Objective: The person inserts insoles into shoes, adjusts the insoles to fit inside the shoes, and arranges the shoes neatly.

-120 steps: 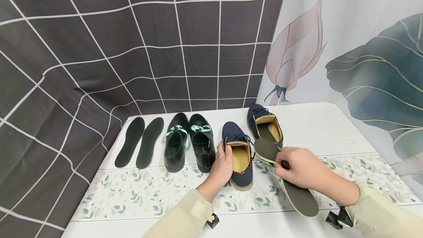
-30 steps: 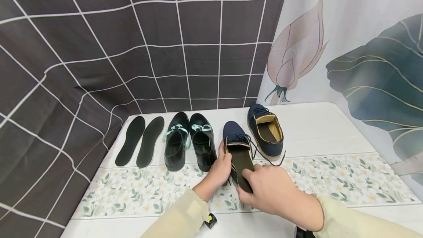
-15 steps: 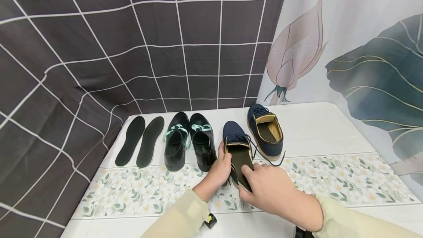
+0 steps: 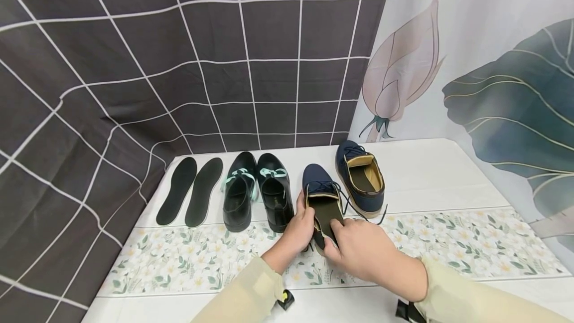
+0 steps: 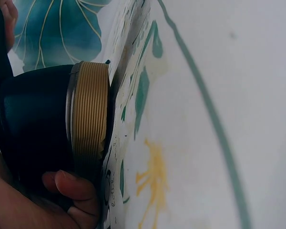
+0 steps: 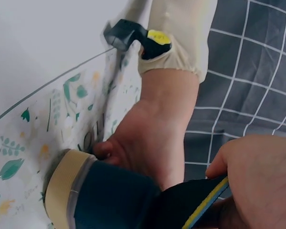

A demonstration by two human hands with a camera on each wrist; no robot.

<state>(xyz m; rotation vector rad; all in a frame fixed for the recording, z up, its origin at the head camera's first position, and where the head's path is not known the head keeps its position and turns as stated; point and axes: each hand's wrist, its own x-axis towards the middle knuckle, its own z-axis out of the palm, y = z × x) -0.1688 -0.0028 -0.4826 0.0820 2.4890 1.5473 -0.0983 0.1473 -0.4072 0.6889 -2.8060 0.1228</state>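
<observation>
A navy lace-up shoe [image 4: 316,175] stands on the table, toe pointing away. My left hand [image 4: 297,231] grips its left side; in the left wrist view, fingers [image 5: 74,188] curl low by the ribbed tan sole [image 5: 90,109]. Inside the shoe lies a dark insole [image 4: 326,212], its front part hidden under the tongue. My right hand [image 4: 365,249] pinches the insole's heel end between thumb and fingers at the back of the shoe. In the right wrist view the insole's yellow edge [image 6: 206,202] rises out of the heel opening beside the hand.
The other navy shoe [image 4: 368,196] stands behind to the right, with an insole inside. Two black shoes [image 4: 237,213] with mint laces stand at left, beside two loose dark insoles [image 4: 204,193]. A flowered strip [image 4: 188,263] crosses the white table; a gridded dark cloth [image 4: 202,88] hangs behind.
Since four seconds ago my right hand has brought the insole leftward and into the near navy shoe. Over the last second that hand has shifted slightly forward. My left hand has kept its hold.
</observation>
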